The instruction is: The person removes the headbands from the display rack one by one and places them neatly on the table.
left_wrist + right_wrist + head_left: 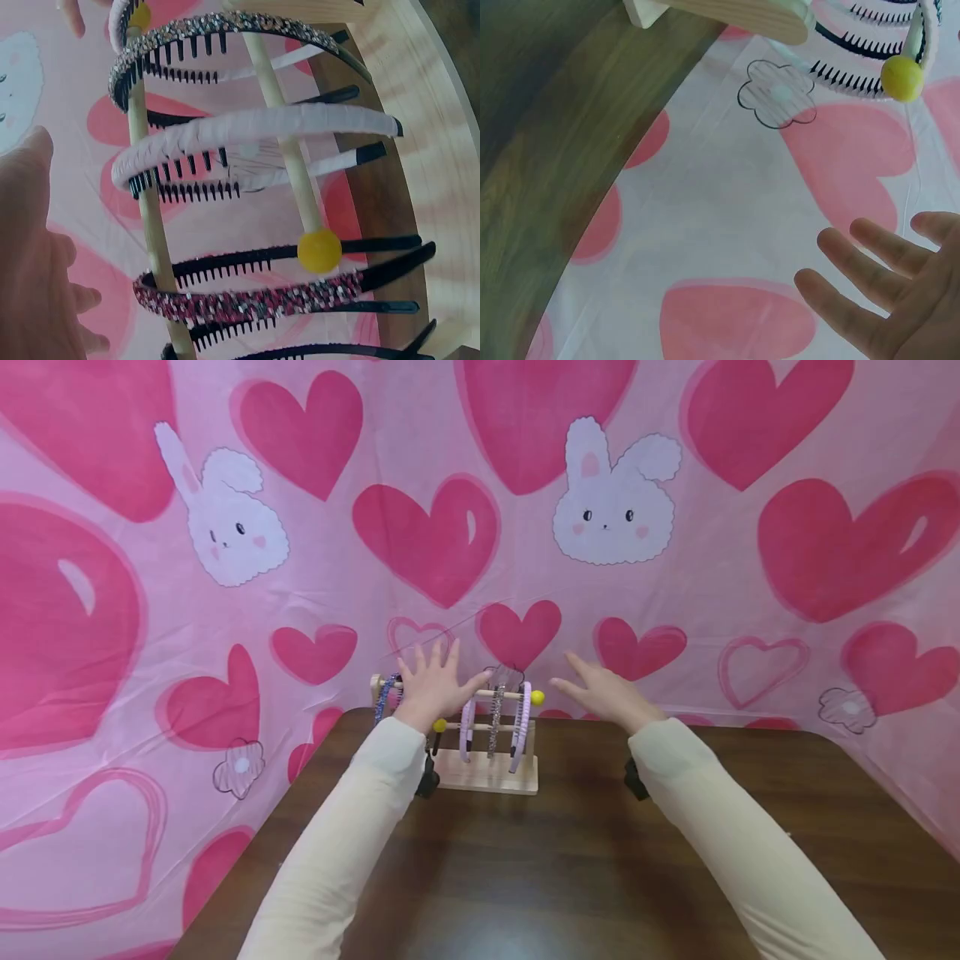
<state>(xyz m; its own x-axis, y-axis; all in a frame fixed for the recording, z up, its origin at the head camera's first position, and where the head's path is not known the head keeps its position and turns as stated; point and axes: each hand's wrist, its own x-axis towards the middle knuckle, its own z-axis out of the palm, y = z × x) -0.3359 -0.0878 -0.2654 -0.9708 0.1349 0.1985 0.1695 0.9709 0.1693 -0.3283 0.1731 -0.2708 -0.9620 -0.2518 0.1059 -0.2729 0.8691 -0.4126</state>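
A wooden headband stand [495, 781] stands toward the back of the table, with headbands hung over its rods. My left hand [433, 687] is spread over the stand in the head view, covering part of it, and grips nothing. To the stand's right, my right hand [607, 693] is held in the air with fingers extended, holding nothing. Between two pale lilac headbands [522, 727] hangs a silver glittery headband [496, 718]. At the left end is a blue glittery headband [385, 697]. The left wrist view shows a pink-and-black sparkly headband [255, 300], toothed inside.
The rods end in yellow balls [537, 697]. The brown wooden table [525, 877] spreads in front of the stand. Behind it hangs a pink cloth [525, 577] printed with hearts and rabbits. Dark wrist devices [636, 779] sit under both sleeves.
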